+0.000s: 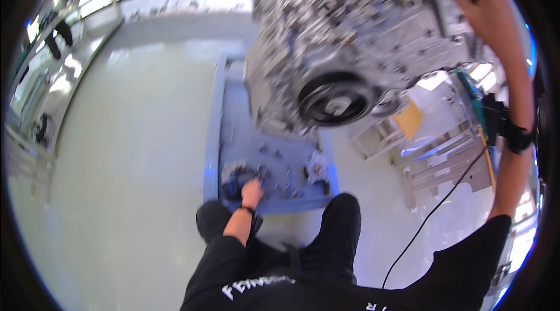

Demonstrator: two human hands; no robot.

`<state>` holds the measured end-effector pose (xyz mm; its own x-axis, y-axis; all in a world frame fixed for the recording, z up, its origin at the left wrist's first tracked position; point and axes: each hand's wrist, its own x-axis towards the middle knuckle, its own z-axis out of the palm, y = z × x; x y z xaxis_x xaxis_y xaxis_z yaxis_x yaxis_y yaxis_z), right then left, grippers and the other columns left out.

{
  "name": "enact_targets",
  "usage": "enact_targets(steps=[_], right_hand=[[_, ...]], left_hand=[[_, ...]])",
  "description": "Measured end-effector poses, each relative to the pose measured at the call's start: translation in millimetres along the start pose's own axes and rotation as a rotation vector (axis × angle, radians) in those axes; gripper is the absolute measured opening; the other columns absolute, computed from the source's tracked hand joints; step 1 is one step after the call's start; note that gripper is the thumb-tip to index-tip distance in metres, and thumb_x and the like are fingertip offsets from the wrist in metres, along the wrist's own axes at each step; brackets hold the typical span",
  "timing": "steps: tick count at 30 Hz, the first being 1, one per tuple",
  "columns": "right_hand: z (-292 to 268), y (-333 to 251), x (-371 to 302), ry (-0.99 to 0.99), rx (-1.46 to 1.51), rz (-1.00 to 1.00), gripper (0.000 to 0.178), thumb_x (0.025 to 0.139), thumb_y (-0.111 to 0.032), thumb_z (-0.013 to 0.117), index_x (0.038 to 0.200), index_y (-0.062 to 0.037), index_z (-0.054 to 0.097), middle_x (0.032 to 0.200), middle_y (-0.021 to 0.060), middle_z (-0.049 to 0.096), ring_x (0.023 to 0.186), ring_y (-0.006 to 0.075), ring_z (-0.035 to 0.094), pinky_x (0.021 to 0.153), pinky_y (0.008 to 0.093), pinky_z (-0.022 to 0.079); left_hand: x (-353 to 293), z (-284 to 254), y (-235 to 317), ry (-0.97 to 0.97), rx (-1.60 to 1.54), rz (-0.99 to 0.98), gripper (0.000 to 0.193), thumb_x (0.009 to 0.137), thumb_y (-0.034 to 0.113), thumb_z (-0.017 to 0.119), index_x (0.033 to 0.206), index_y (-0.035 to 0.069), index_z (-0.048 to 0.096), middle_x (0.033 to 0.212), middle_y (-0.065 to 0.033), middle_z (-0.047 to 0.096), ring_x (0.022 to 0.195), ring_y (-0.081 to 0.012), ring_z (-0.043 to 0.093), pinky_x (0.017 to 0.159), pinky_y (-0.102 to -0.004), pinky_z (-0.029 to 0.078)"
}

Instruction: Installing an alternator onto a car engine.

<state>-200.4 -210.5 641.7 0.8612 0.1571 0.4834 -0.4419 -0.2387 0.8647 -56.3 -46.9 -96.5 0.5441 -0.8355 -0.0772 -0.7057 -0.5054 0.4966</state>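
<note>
A large grey metal engine [344, 37] fills the upper middle, with a round black pulley [336, 103] on its near face. My right hand [481, 5] reaches up to the engine's far right, its fingers curled at the edge beside a dark bar [434, 8]. Low down, my left hand [252, 192] is closed over the near left corner of a blue tray [212, 136]. Dark parts [233, 180] lie against that hand; what its fingers hold is hidden. Toward the tray's right side is a silvery metal part [317, 166], among several small loose pieces.
My knees [338, 223] are close to the tray's near edge. At the right stand a grey frame table [449, 171] and a yellow-orange panel [408, 118]. A black cable [434, 212] hangs on that side. Along the left runs a long bench [70, 78].
</note>
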Motion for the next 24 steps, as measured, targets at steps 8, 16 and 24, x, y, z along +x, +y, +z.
enact_targets(steps=[8, 16, 24], right_hand=[[-36, 6, 1, -0.079, 0.411, 0.353, 0.037, 0.083, -0.036, 0.063, 0.072, -0.0014, 0.057, 0.054, 0.0154, 0.053, 0.052, 0.0326, 0.053, 0.052, 0.0415, 0.039], [1, 21, -6, -0.238, 0.567, 0.501, 0.035, 0.086, -0.029, 0.056, 0.067, -0.0004, 0.059, 0.06, 0.0184, 0.056, 0.061, 0.0364, 0.058, 0.059, 0.0462, 0.045], [-5, 26, -5, -0.116, 0.369, 0.391, 0.035, 0.083, -0.032, 0.058, 0.066, -0.0007, 0.06, 0.063, 0.0176, 0.058, 0.062, 0.0358, 0.059, 0.059, 0.0459, 0.046]], left_hand=[[15, -56, 58, -0.058, -0.022, -0.04, 0.029, 0.074, 0.026, 0.058, 0.085, -0.001, 0.061, 0.083, -0.0208, 0.065, 0.079, -0.0373, 0.065, 0.072, -0.0452, 0.053], [3, -128, 86, 0.109, -0.234, 0.281, 0.024, 0.072, 0.019, 0.059, 0.089, 0.002, 0.061, 0.073, -0.0155, 0.065, 0.071, -0.0341, 0.063, 0.065, -0.0419, 0.051], [-25, -279, 165, 0.186, -0.373, 0.652, 0.017, 0.071, 0.008, 0.062, 0.087, 0.002, 0.059, 0.073, -0.0123, 0.06, 0.071, -0.0303, 0.061, 0.062, -0.0385, 0.05]])
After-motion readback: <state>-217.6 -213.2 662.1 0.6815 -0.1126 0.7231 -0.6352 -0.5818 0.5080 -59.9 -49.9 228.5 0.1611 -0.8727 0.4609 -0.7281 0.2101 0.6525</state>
